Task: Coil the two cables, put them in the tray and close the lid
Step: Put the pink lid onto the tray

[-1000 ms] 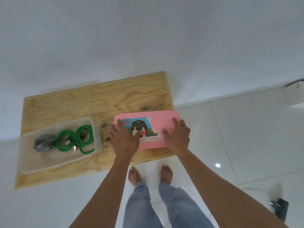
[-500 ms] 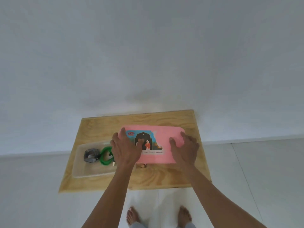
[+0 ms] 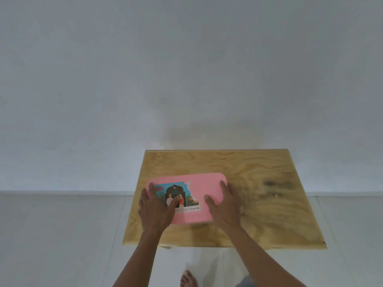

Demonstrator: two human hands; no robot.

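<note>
- The pink lid (image 3: 199,195) is lying flat on the left half of the wooden surface (image 3: 259,193), its printed sticker (image 3: 176,196) facing up.
- The tray and cables are hidden from your view.
- Your left hand (image 3: 156,210) is resting on the lid's left end, fingers spread, thumb across the sticker.
- Your right hand (image 3: 224,206) is pressing the right end, fingers straight and apart.
- Your bare toes (image 3: 187,279) are showing on the white tiled floor (image 3: 62,235) below.
</note>
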